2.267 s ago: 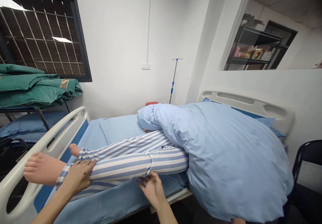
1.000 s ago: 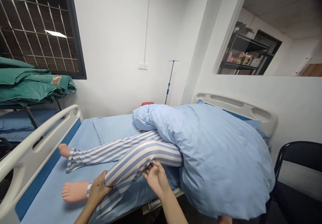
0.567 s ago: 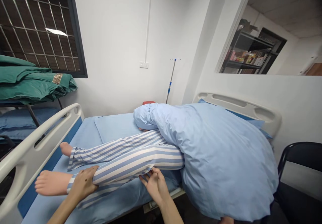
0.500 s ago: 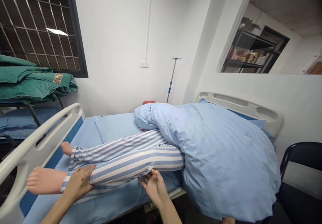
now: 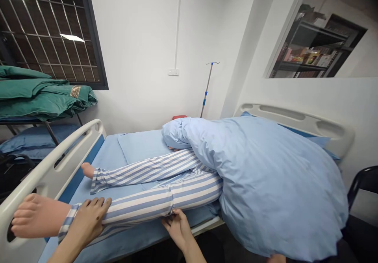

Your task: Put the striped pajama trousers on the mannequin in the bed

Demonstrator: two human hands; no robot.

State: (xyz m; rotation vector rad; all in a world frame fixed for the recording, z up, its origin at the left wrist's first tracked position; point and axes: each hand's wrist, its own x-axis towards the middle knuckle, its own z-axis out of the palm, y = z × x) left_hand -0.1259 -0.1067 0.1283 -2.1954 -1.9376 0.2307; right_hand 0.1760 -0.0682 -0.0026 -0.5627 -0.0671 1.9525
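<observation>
Gripping one of two striped trouser legs (image 5: 137, 204), left hand (image 5: 85, 223) spread, right hand (image 5: 178, 227) pinching.

A hospital-style ward: a railed patient bed (image 5: 56, 152), an IV pole (image 5: 207, 89) and striped patient pajamas (image 5: 165, 202) show it.

Folded green linen (image 5: 38, 99) on a rack (image 5: 49, 131); IV pole (image 5: 207, 87)

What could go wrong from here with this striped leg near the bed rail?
The near foot appears to be against the white side rail, so the toes might catch in its opening. The striped trouser leg is only lightly held by the left hand and right hand, and could slip. The blue quilt overhangs the bed edge and might slide off.
</observation>
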